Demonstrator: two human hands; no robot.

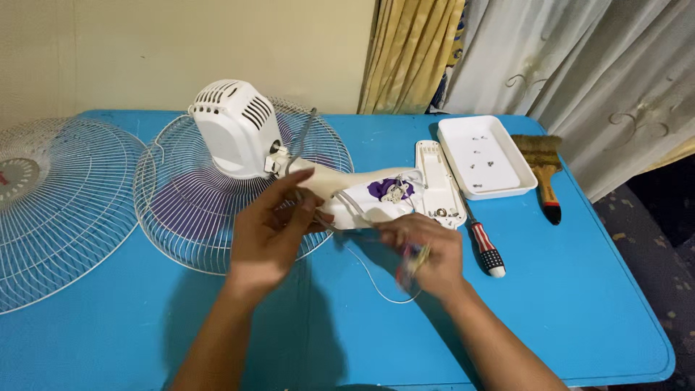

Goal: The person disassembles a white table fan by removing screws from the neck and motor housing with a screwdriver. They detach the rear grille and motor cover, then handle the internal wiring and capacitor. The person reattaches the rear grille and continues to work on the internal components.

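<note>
Blue tabletop (pixel 145 318) fills the view, with your two bare forearms reaching in from the bottom edge. Nearest you, your right hand (pixel 427 253) has its fingers curled shut around a small tool with a blurred red and yellow handle (pixel 410 266), possibly a screwdriver. A thin white wire (pixel 373 279) loops across the table just below that hand. Your left hand (pixel 269 228) is raised beside it, fingers bent and pinching something thin near the fan's neck; what exactly it grips is unclear. Just beyond both hands lies a white fan body (pixel 239 134) on its side, its base (pixel 391 195) opened and showing wiring. A wire fan guard (pixel 188 210) lies under it, with a second guard (pixel 51 210) at far left. To the right sit a red-handled screwdriver (pixel 483 246), a white tray (pixel 485 156) holding small screws, and a paintbrush (pixel 543 170). Farthest back hang yellow and white curtains (pixel 507 51) against a cream wall.
</note>
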